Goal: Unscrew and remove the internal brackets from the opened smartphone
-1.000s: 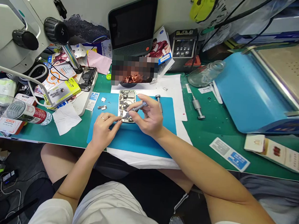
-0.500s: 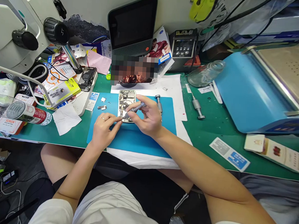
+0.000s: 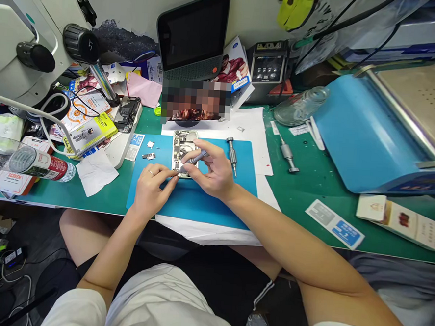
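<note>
An opened phone with its inner parts bare lies upright on a blue mat. My left hand, a ring on one finger, has thumb and forefinger closed at the phone's lower left corner. In my right hand is a grey screwdriver, slanting down to the left over the phone's lower part. Its tip comes close to my left fingertips, and the exact contact is too small to see. Left of the phone lie small metal parts. A second screwdriver rests right of my right hand.
Another screwdriver and a glass jar lie right, near a blue machine. At left are a microscope stand, a second opened phone, boxes and a plastic bottle. A screen device stands behind.
My right hand has shifted slightly left and down, and the screwdriver handle has dipped with it. My left hand stays at the phone's corner.
</note>
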